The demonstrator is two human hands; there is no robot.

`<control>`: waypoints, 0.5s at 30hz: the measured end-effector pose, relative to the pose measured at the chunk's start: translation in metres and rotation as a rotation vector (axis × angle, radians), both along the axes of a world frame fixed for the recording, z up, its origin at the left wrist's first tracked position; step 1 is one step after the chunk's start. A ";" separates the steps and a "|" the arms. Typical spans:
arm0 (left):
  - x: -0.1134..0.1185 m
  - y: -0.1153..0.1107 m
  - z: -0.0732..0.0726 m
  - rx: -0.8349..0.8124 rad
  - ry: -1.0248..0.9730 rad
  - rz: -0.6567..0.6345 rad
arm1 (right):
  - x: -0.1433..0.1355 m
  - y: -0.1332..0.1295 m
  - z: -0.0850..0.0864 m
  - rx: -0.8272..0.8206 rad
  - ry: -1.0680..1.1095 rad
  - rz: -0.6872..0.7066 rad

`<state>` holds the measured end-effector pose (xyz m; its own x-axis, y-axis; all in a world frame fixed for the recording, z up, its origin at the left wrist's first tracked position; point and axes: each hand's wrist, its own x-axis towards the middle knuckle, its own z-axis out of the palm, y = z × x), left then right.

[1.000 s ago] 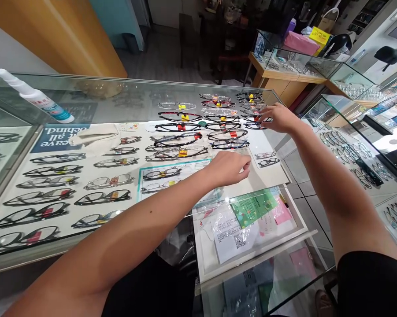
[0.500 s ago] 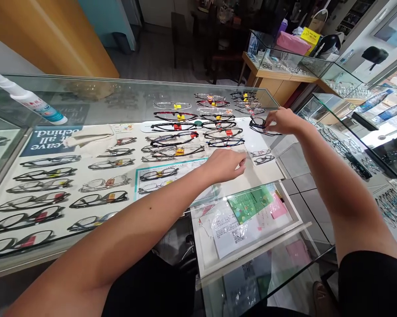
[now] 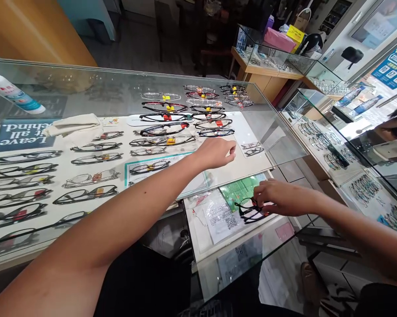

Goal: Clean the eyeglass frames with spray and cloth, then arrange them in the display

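My right hand grips a pair of dark eyeglasses by one side, over an open drawer. Beneath the glasses lie a green leaflet and a white printed sheet. My left hand rests over the glass counter, its fingers curled; whether anything is inside them is hidden. Just beyond it, rows of eyeglasses with red and yellow tags sit on the counter. Two small pairs lie to the right of my left hand.
A folded cloth and a white spray bottle are at the left. More eyeglasses fill the near left counter. Another glass case stands at the right. A person's arm shows at the right edge.
My right hand has moved from the counter's far right toward me, carrying the dark eyeglasses over the drawer. The view has shifted slightly right. My left hand keeps its curled pose.
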<state>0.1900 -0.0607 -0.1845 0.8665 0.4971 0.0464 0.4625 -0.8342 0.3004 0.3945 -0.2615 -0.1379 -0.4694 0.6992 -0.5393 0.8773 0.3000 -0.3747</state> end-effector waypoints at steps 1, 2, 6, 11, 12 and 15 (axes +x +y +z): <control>0.000 0.000 0.000 0.000 -0.005 0.003 | -0.006 -0.002 -0.017 0.039 -0.092 0.010; 0.000 0.001 -0.001 -0.004 -0.009 0.006 | -0.010 -0.001 -0.034 0.090 -0.181 0.014; -0.001 0.000 0.000 -0.033 0.001 0.016 | 0.000 0.026 -0.092 0.336 -0.379 -0.016; -0.004 -0.002 0.001 -0.042 0.002 0.011 | 0.054 0.089 -0.135 0.588 -0.465 -0.064; -0.004 -0.002 0.002 -0.048 -0.003 0.010 | 0.068 0.103 -0.141 0.634 -0.459 -0.082; -0.007 -0.002 0.002 -0.069 -0.014 0.001 | 0.106 0.144 -0.156 0.730 -0.460 -0.174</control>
<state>0.1834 -0.0630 -0.1820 0.8655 0.5004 0.0237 0.4588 -0.8108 0.3635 0.5005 -0.1175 -0.2944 -0.1703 0.9846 -0.0397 0.9495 0.1747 0.2606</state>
